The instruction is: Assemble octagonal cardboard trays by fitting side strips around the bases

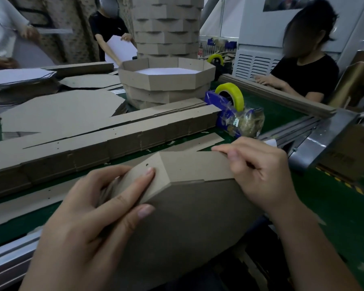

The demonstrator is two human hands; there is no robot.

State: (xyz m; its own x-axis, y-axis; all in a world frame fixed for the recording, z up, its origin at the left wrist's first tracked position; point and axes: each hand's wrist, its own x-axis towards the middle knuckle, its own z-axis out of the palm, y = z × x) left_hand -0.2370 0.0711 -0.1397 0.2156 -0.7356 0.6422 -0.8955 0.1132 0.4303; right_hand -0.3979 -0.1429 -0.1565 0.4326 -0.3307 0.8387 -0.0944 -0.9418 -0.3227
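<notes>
Because the side strip (189,166) must hug the base (187,217), tilted over the green belt's (345,217) near edge, left hand (97,206) clamps its fold to the rim while right hand (261,171) pinches its top edge.

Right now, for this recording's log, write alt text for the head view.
The left hand pinches a brown cardboard side strip against a brown octagonal cardboard base while the right hand grips the strip's top edge. Behind on the green table lie flat cardboard strips, a stack of finished octagonal trays and a blue tape dispenser.
</notes>
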